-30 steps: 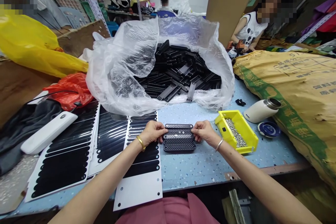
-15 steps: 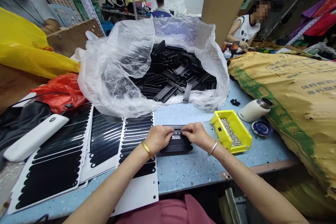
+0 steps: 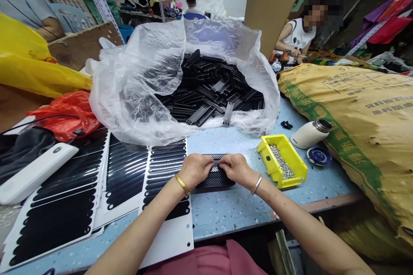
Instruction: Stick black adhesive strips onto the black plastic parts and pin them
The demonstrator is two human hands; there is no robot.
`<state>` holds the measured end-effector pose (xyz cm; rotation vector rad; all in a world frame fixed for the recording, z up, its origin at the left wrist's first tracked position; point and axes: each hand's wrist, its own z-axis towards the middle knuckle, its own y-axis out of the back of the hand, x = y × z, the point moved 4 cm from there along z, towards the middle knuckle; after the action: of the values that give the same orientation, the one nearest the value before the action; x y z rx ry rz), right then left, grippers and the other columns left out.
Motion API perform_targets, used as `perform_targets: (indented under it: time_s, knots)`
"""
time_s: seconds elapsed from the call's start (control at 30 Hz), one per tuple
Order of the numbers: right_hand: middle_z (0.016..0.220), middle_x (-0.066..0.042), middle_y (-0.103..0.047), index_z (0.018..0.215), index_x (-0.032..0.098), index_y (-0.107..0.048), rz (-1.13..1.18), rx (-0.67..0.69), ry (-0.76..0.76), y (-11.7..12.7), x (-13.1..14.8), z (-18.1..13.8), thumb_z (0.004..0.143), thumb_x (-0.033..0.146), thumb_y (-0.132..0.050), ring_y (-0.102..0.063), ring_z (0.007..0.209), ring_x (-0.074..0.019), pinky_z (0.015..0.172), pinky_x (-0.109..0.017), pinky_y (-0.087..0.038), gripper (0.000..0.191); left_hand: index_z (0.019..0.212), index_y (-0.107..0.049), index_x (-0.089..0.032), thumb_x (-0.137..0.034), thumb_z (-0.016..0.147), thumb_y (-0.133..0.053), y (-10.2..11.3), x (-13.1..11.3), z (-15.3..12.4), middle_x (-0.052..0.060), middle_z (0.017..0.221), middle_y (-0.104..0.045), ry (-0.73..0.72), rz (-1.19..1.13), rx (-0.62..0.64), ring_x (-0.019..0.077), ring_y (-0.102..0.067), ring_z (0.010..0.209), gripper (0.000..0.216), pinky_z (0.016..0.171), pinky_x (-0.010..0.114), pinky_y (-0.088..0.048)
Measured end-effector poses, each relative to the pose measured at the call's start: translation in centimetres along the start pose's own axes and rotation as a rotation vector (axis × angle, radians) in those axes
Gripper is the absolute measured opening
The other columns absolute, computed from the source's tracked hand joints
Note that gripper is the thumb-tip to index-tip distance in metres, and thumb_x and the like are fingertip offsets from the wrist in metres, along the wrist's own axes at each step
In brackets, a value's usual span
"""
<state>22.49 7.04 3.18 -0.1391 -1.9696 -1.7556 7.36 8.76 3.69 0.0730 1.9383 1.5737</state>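
Observation:
A small stack of black perforated plastic strips (image 3: pixel 215 179) lies on the blue speckled table (image 3: pixel 232 210) in front of me. My left hand (image 3: pixel 193 169) and my right hand (image 3: pixel 236 168) rest on top of the stack, close together, fingers curled and pinched on the upper strip near its middle. Whether a small part sits between the fingertips is hidden. A yellow bin (image 3: pixel 281 166) of small silver screws stands just right of my right hand.
A clear plastic bag (image 3: pixel 135 81) holds a heap of black strips (image 3: pixel 213 90) behind my hands. Sheets of black stickers (image 3: pixel 80 180) lie to the left, with a white power bank (image 3: pixel 32 172). A white flask (image 3: pixel 309 133) and a large yellow sack (image 3: pixel 361 107) are on the right. A person works at the back right.
My hands moved from the two ends of the strip stack to its middle and now pinch there. The view drifted slightly left.

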Motion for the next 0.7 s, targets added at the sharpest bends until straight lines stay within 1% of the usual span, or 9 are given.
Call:
perform_targets:
  time_s: [0.1,0.17,0.27,0.33,0.4,0.43,0.5,0.6,0.7]
  knots:
    - [0.08,-0.005,-0.075,0.081,0.022,-0.075,0.008,0.017,0.011,-0.1,-0.1,-0.5,0.08,0.018,-0.059,-0.066,0.074,-0.0178,0.066,-0.025,-0.042,0.016,0.092,-0.074,-0.025,-0.032,0.088,-0.05,-0.1,1.0,-1.6,0.006,0.085,-0.075,0.021,-0.05,-0.053,0.0216,-0.067,0.077,0.025,0.069,0.028,-0.041]
    - [0.074,-0.004,-0.073,0.08,0.021,-0.075,0.048,0.028,-0.034,-0.4,-0.3,-0.6,0.078,0.018,-0.061,-0.064,0.067,-0.0168,0.061,-0.024,-0.041,0.014,0.093,-0.074,-0.024,-0.031,0.088,-0.05,-0.4,1.5,-2.6,0.006,0.085,-0.075,0.025,-0.077,-0.077,0.0214,-0.067,0.077,0.025,0.071,0.029,-0.042]
    - [0.058,0.0,-0.067,0.081,0.019,-0.074,0.197,0.034,-0.148,-0.6,-0.8,-0.7,0.073,0.016,-0.065,-0.058,0.054,-0.0138,0.053,-0.023,-0.038,0.012,0.095,-0.073,-0.022,-0.03,0.087,-0.052,-0.8,1.9,-3.4,0.006,0.085,-0.074,0.011,-0.147,-0.122,0.0208,-0.066,0.076,0.024,0.071,0.028,-0.043]
    - [0.051,0.002,-0.062,0.081,0.017,-0.073,0.339,0.023,-0.204,-0.6,-1.2,-0.9,0.069,0.015,-0.067,-0.053,0.048,-0.012,0.049,-0.021,-0.037,0.013,0.095,-0.072,-0.021,-0.029,0.084,-0.055,-0.8,2.1,-3.7,0.005,0.078,-0.073,0.021,-0.213,-0.162,0.0184,-0.064,0.069,0.022,0.067,0.027,-0.042]
    - [0.048,0.003,-0.059,0.076,0.016,-0.071,0.463,-0.05,-0.253,-0.3,-1.9,-1.4,0.068,0.017,-0.066,-0.051,0.045,-0.0113,0.046,-0.021,-0.037,0.009,0.091,-0.071,-0.019,-0.028,0.082,-0.056,-0.6,2.6,-3.9,0.002,0.065,-0.067,0.075,-0.271,-0.222,0.0152,-0.059,0.058,0.019,0.061,0.025,-0.04]
    - [0.047,0.003,-0.058,0.071,0.016,-0.07,0.504,-0.11,-0.287,-0.1,-2.4,-1.8,0.069,0.02,-0.066,-0.05,0.044,-0.0112,0.045,-0.021,-0.037,0.006,0.085,-0.07,-0.018,-0.028,0.082,-0.055,-0.4,3.0,-4.1,0.001,0.059,-0.063,0.12,-0.281,-0.258,0.0141,-0.056,0.054,0.018,0.058,0.024,-0.037]
    - [0.044,0.002,-0.056,0.062,0.016,-0.065,0.541,-0.207,-0.375,0.2,-3.5,-2.7,0.072,0.028,-0.064,-0.048,0.04,-0.0111,0.041,-0.022,-0.034,0.016,0.07,-0.064,-0.018,-0.033,0.083,-0.053,-0.1,3.6,-4.3,-0.001,0.051,-0.056,0.213,-0.265,-0.312,0.0131,-0.051,0.05,0.023,0.054,0.024,-0.033]
    - [0.041,0.001,-0.052,0.056,0.016,-0.06,0.554,-0.216,-0.48,-0.3,-4.4,-3.8,0.072,0.038,-0.063,-0.045,0.034,-0.0113,0.037,-0.023,-0.03,0.027,0.06,-0.056,-0.019,-0.047,0.082,-0.052,-0.1,4.0,-4.3,-0.001,0.049,-0.052,0.285,-0.214,-0.289,0.0142,-0.05,0.05,0.036,0.053,0.025,-0.03]
    - [0.041,0.0,-0.053,0.052,0.018,-0.056,0.484,-0.252,-0.458,-0.6,-4.1,-3.9,0.073,0.042,-0.061,-0.046,0.037,-0.0118,0.039,-0.023,-0.03,0.033,0.064,-0.056,-0.019,-0.057,0.079,-0.054,-0.5,3.8,-3.9,0.002,0.054,-0.056,0.289,-0.15,-0.217,0.0171,-0.053,0.054,0.041,0.053,0.026,-0.029]
